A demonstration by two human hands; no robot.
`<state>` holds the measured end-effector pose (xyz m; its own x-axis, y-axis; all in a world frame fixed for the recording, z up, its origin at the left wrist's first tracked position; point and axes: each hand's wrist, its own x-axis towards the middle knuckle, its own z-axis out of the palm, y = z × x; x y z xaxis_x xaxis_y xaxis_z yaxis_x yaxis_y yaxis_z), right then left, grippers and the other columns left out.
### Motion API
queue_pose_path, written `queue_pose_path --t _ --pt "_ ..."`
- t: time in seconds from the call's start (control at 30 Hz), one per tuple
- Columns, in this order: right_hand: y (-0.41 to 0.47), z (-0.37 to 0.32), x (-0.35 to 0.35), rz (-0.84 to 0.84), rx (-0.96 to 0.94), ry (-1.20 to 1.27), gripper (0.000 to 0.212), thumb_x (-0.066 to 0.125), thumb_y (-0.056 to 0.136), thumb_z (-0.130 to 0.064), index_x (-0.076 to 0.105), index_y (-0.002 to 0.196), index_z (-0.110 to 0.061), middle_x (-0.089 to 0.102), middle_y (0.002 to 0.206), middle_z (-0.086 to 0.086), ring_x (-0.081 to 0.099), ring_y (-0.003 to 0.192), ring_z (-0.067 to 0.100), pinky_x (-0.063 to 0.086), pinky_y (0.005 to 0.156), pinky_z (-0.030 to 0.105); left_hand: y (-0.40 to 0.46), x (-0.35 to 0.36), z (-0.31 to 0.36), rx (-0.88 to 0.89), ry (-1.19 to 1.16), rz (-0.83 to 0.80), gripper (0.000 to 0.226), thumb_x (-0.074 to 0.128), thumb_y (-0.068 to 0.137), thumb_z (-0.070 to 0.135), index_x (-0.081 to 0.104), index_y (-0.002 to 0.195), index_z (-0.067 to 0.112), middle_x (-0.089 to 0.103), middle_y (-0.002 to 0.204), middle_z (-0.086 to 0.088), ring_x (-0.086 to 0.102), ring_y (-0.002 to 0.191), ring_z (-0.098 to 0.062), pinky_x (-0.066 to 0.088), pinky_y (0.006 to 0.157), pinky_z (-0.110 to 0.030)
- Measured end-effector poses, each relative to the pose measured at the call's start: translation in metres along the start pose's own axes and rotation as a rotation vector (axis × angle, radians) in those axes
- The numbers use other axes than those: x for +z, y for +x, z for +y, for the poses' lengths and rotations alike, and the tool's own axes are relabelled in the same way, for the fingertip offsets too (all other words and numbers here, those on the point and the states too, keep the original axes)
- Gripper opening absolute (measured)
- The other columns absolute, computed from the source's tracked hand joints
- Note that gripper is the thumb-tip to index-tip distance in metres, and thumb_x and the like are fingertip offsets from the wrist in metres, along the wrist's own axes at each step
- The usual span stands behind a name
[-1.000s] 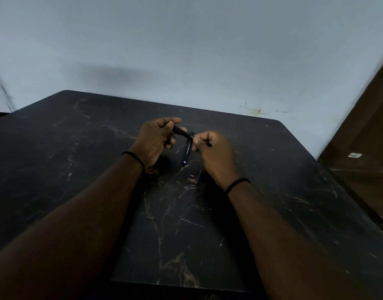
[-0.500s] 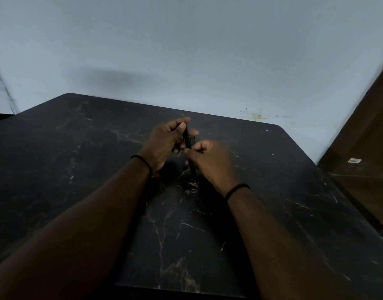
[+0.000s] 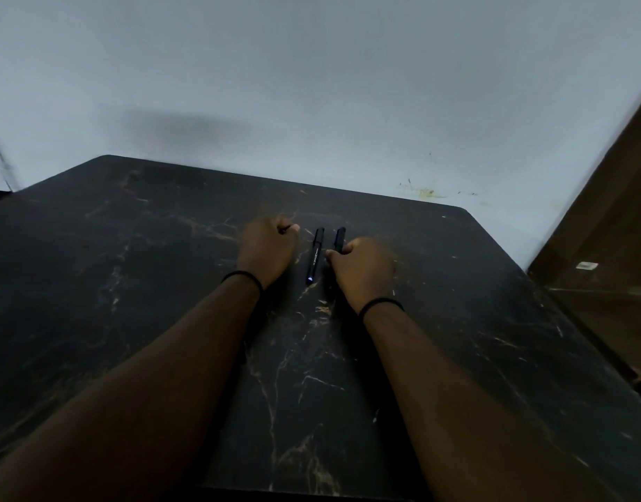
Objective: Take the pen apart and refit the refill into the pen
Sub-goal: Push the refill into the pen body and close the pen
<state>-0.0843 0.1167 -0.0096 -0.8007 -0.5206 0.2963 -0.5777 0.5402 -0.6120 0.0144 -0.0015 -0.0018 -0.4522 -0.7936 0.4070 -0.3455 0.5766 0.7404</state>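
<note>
Both hands have come down from the raised position of a moment ago, and the pen pieces they held together now sit apart on the worktop (image 3: 456, 320). One black pen piece (image 3: 314, 256) lies free on the dark marbled surface between the hands, pointing away from the person, with a small pale glint at its near end. A second black piece (image 3: 339, 239) lies just beside it to the right, parallel; its near end is hidden at the right hand (image 3: 362, 269). That hand's fingers are curled and meet the piece, but blur keeps me from telling whether they grip it. The left hand (image 3: 266, 248) rests to the left of the pieces, fingers curled; whether anything is inside them cannot be told. Each wrist wears a thin black band.
</note>
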Motion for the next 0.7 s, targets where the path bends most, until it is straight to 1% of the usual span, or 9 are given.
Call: queue_pose_path --t 0.1,0.23,0.27,0.37,0.43,0.47,0.57,0.63,0.7 --pt "0.003 -0.002 0.003 -0.019 -0.020 -0.024 0.032 0.066 0.089 -0.040 0.074 0.078 -0.011 0.069 0.072 0.004 0.063 0.067 0.021 0.045 0.060 0.027 0.001 0.002 0.000 -0.004 -0.008 -0.009 0.020 0.059 0.094 0.025 0.071 0.089 0.011 0.071 0.086 -0.004 0.062 0.078 -0.016 0.039 0.069 -0.023" --pt "0.004 -0.004 0.003 -0.004 -0.032 -0.066 0.031 0.065 0.089 -0.039 0.074 0.082 -0.010 0.058 0.068 0.003 0.053 0.065 0.021 0.034 0.062 0.023 0.001 0.003 -0.001 0.010 -0.014 -0.006 0.018 0.059 0.093 0.023 0.072 0.087 0.011 0.072 0.087 -0.005 0.059 0.074 -0.013 0.039 0.069 -0.022" --pt "0.004 -0.005 0.004 -0.005 -0.025 -0.064 0.031 0.065 0.088 -0.039 0.073 0.082 -0.009 0.057 0.067 0.003 0.053 0.065 0.021 0.034 0.062 0.023 0.001 0.002 -0.001 0.012 -0.013 -0.001 0.019 0.059 0.093 0.023 0.072 0.088 0.011 0.072 0.087 -0.005 0.059 0.074 -0.013 0.039 0.070 -0.022" --pt "0.005 -0.007 0.005 -0.015 -0.014 -0.042 0.033 0.064 0.089 -0.041 0.073 0.083 -0.010 0.067 0.074 0.005 0.060 0.069 0.023 0.041 0.063 0.025 0.002 0.003 -0.002 0.012 -0.012 0.002 0.019 0.059 0.093 0.023 0.072 0.085 0.011 0.072 0.087 -0.005 0.058 0.073 -0.012 0.037 0.069 -0.022" --pt "0.005 -0.008 0.005 -0.013 -0.007 -0.036 0.034 0.063 0.090 -0.043 0.073 0.084 -0.010 0.070 0.078 0.006 0.064 0.073 0.024 0.044 0.064 0.027 0.001 0.003 -0.002 0.007 -0.011 0.004 0.019 0.059 0.093 0.024 0.071 0.083 0.012 0.072 0.085 -0.004 0.057 0.072 -0.011 0.037 0.068 -0.022" --pt "0.005 -0.009 0.005 -0.009 -0.001 -0.029 0.035 0.062 0.091 -0.043 0.072 0.083 -0.010 0.069 0.076 0.005 0.063 0.071 0.024 0.043 0.064 0.026 0.001 0.004 -0.003 0.006 -0.008 0.004 0.019 0.059 0.093 0.024 0.071 0.082 0.012 0.071 0.084 -0.003 0.057 0.071 -0.011 0.037 0.068 -0.022" --pt "0.004 -0.010 0.002 0.002 0.037 0.006 0.033 0.059 0.090 -0.034 0.064 0.067 -0.011 0.057 0.057 0.000 0.052 0.053 0.017 0.035 0.055 0.025 0.002 0.003 -0.002 0.005 0.004 -0.013 0.021 0.059 0.093 0.024 0.069 0.079 0.012 0.068 0.078 -0.002 0.059 0.072 -0.014 0.040 0.068 -0.024" --pt "0.003 -0.010 0.001 0.000 0.059 0.003 0.031 0.059 0.087 -0.029 0.063 0.065 -0.008 0.057 0.054 0.000 0.051 0.049 0.014 0.031 0.046 0.025 0.002 0.002 -0.002 0.013 0.011 -0.028 0.023 0.058 0.092 0.024 0.066 0.073 0.014 0.063 0.071 -0.001 0.057 0.069 -0.016 0.040 0.066 -0.025" --pt "0.002 -0.012 -0.001 -0.001 0.058 -0.010 0.028 0.060 0.084 -0.028 0.065 0.066 -0.007 0.058 0.055 0.000 0.049 0.048 0.011 0.027 0.043 0.020 0.002 0.002 -0.002 0.018 0.023 -0.034 0.024 0.058 0.093 0.024 0.065 0.071 0.014 0.060 0.067 0.002 0.056 0.066 -0.014 0.036 0.061 -0.024"
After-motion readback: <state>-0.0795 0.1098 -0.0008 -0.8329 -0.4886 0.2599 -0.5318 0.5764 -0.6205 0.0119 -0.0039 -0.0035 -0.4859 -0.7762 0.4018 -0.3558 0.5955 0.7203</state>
